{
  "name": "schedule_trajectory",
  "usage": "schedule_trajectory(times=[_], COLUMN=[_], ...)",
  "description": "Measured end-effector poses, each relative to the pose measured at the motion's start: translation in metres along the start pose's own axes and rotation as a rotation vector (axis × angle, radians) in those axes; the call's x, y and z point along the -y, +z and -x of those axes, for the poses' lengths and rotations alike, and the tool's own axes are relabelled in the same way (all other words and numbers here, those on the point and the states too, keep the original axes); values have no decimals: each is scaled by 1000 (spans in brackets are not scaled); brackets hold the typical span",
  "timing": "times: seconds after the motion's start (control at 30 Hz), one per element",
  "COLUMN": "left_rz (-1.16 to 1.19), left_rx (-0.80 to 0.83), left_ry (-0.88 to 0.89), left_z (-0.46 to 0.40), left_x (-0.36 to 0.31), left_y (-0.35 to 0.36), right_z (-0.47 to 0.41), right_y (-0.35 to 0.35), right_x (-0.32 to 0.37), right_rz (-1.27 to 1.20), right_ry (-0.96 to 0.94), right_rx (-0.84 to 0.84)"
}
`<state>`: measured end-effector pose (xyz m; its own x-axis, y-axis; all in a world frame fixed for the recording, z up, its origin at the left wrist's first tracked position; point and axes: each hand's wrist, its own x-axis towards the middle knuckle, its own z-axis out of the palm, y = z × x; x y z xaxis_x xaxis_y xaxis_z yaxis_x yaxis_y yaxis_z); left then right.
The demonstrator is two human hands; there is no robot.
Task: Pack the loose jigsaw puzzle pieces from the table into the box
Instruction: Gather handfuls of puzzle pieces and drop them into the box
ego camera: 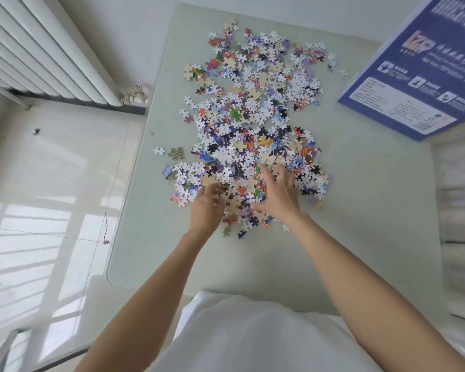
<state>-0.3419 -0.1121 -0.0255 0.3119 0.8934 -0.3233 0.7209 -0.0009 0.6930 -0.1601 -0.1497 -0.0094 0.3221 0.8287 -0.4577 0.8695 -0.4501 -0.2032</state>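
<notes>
A long heap of loose jigsaw puzzle pieces (pixel 255 114), many white side up and others coloured, runs down the middle of the pale glass table (pixel 360 210). The blue puzzle box (pixel 419 76) lies at the table's far right corner, printed side up. Both hands are at the near end of the heap. My left hand (pixel 206 208) has its fingers curled into the pieces there. My right hand (pixel 278 193) lies flat on the heap with its fingers spread, thumb pointing left.
A white radiator (pixel 46 49) with a pipe valve (pixel 136 95) stands against the wall at the left, above a glossy tiled floor (pixel 51 210). A few stray pieces (pixel 169 152) lie left of the heap. A white-covered surface (pixel 459 210) borders the table's right edge.
</notes>
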Motion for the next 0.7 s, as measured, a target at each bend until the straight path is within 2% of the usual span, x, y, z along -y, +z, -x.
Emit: schedule_trajectory(times=[0.1,0.27,0.43,0.7], left_rz=[-36,-273,-229,-158], left_rx=[118,163,190,176], left_ry=[-59,30,3,3], left_z=[-3,-9,-14,-15], left_x=[-13,-16,-18,-26], left_y=[6,10,7,4], right_z=[-9,-20,-25,-29], right_y=[2,-2,-9,-11], right_x=[9,12,4,8], right_rz=[23,30,76,31], right_ry=[-49,-142,-193,-198], right_rx=[17,9,-9,110])
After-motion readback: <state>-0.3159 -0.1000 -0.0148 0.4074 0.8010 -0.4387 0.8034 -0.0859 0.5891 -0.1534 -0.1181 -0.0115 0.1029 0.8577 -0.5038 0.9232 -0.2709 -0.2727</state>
